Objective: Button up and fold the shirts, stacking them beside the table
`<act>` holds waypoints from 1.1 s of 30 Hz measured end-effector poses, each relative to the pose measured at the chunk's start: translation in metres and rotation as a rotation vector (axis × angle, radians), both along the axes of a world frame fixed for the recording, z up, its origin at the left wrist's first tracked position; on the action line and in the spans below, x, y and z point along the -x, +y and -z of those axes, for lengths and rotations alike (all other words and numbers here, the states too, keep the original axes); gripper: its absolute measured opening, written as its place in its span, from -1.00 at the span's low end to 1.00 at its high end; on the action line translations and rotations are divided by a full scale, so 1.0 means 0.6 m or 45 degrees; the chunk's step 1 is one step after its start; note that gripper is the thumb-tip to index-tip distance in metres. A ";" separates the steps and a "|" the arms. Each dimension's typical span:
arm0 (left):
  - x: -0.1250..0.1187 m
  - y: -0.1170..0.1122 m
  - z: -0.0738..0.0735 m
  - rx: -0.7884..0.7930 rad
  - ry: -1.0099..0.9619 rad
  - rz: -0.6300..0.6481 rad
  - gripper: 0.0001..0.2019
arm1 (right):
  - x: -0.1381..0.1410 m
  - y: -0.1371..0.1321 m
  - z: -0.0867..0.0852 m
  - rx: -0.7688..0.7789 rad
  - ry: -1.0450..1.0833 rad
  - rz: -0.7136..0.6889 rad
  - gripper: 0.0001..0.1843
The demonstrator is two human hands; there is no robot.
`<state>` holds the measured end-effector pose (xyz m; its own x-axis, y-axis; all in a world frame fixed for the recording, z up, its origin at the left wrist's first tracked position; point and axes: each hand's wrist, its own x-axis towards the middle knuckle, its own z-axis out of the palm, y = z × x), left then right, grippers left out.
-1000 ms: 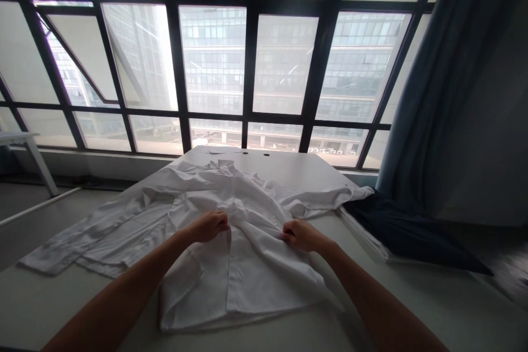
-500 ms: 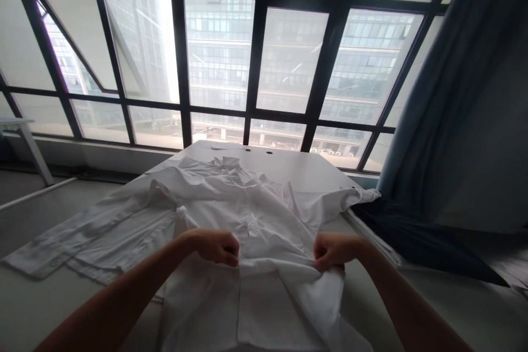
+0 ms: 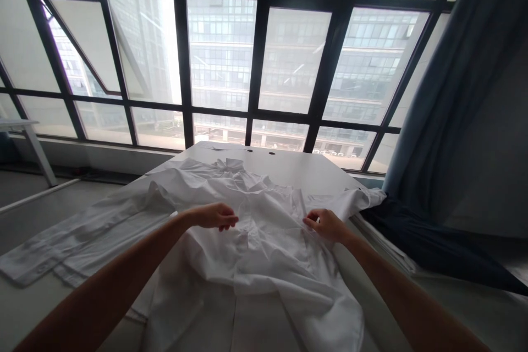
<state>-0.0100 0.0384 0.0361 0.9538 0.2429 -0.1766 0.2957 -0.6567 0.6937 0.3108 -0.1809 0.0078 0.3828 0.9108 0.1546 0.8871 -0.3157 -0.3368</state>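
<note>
A white button-front shirt (image 3: 264,269) is spread over a white table (image 3: 297,170), its sleeve (image 3: 70,247) laid out leftward, the chest kept within reach of both hands; the left hand (image 3: 214,216) is held half curled and the right hand (image 3: 327,225) is nearly closed at the fingertips, any grip on the cloth being impossible to tell

**Nothing legible in this view**
The white button-up shirt (image 3: 268,269) shows no readable label or print, the white table (image 3: 284,168) carries no readable marking, and the glass-fronted building (image 3: 220,60) beyond the window shows no readable sign.
</note>
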 end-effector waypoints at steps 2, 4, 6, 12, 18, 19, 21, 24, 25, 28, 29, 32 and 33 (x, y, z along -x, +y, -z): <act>-0.019 0.050 0.000 -0.311 -0.097 -0.226 -0.55 | -0.025 0.028 -0.006 -0.055 -0.091 0.072 -0.70; -0.039 0.099 0.001 -0.652 -0.143 -0.427 -0.59 | -0.053 0.057 -0.014 -0.086 -0.156 0.118 -0.68; -0.058 0.141 0.005 -0.895 -0.182 -0.552 -0.64 | -0.082 0.084 -0.020 -0.050 -0.180 0.107 -0.60; -0.096 0.234 0.029 -0.992 0.093 -0.560 -0.61 | -0.157 0.124 -0.018 0.500 -0.179 0.091 -0.28; -0.116 0.270 0.038 -0.983 0.183 -0.468 -0.57 | -0.199 0.118 -0.030 0.640 -0.283 0.320 -0.56; -0.118 0.271 0.037 -0.988 0.186 -0.454 -0.62 | -0.203 0.116 -0.034 0.612 -0.291 0.301 -0.63; -0.122 0.270 0.034 -1.000 0.174 -0.429 -0.75 | -0.209 0.109 -0.047 0.519 -0.320 0.235 -0.77; -0.125 0.269 0.028 -1.005 0.116 -0.444 -0.80 | -0.214 0.093 -0.075 0.404 -0.369 0.194 -0.82; -0.125 0.270 0.025 -1.003 0.089 -0.467 -0.78 | -0.216 0.085 -0.087 0.372 -0.389 0.196 -0.81; -0.124 0.272 0.008 -0.994 -0.073 -0.611 -0.74 | -0.230 0.059 -0.129 0.307 -0.476 0.276 -0.75; -0.125 0.272 0.000 -0.997 -0.149 -0.663 -0.74 | -0.238 0.049 -0.144 0.297 -0.503 0.329 -0.73; -0.130 0.271 -0.029 -1.055 -0.357 -0.764 -0.77 | -0.272 0.020 -0.181 0.248 -0.533 0.508 -0.73; -0.134 0.270 -0.038 -1.089 -0.414 -0.787 -0.78 | -0.285 0.012 -0.189 0.206 -0.527 0.562 -0.74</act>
<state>0.0705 0.2004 0.0592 0.5960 0.6166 0.5144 0.6246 -0.7586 0.1855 0.4817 -0.1737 0.1210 0.6664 0.7046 0.2437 0.7080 -0.7005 0.0894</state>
